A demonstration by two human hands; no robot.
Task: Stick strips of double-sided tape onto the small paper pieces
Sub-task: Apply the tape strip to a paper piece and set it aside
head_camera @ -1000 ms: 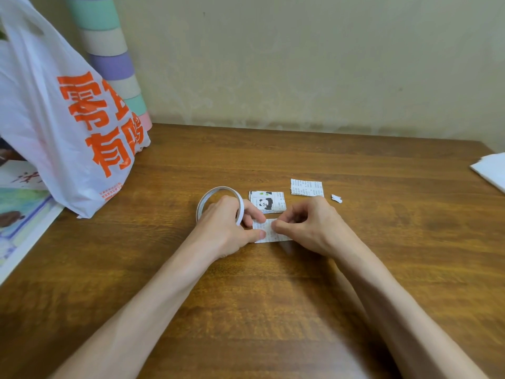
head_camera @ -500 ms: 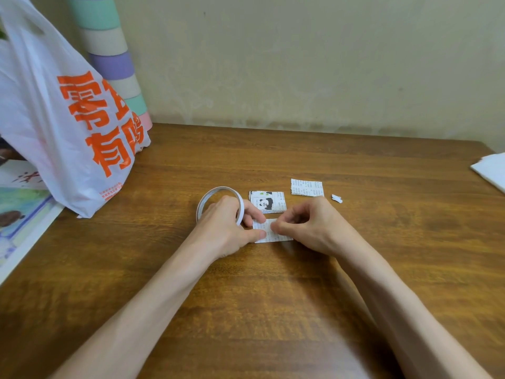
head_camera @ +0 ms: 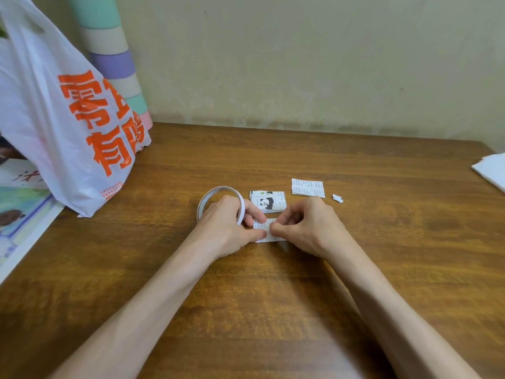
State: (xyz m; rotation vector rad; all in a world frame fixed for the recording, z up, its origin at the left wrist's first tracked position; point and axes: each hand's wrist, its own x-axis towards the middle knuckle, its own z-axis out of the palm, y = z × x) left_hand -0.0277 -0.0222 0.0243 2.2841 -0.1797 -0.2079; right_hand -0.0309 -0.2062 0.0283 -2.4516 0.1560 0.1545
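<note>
A small printed paper piece (head_camera: 263, 227) lies flat on the wooden table (head_camera: 300, 283) between my hands. My left hand (head_camera: 229, 227) grips the white ring of double-sided tape (head_camera: 210, 194) and its thumb presses on the paper's left edge. My right hand (head_camera: 306, 225) has its fingers pinched together on the paper's right part; whether a tape strip is between them is hidden. Just behind lies a small stack of paper pieces with a panda picture (head_camera: 267, 201). Another printed paper piece (head_camera: 308, 187) lies further right, with a tiny torn scrap (head_camera: 337, 198) beside it.
A white plastic bag with orange characters (head_camera: 68, 119) stands at the left, with a striped pastel roll (head_camera: 112, 58) behind it against the wall. A picture sheet (head_camera: 19, 214) lies at the left edge. White paper (head_camera: 492, 170) sits at the far right edge.
My right hand's fingertips have shifted slightly left along the paper piece. The left hand and the tape ring have stayed in place.
</note>
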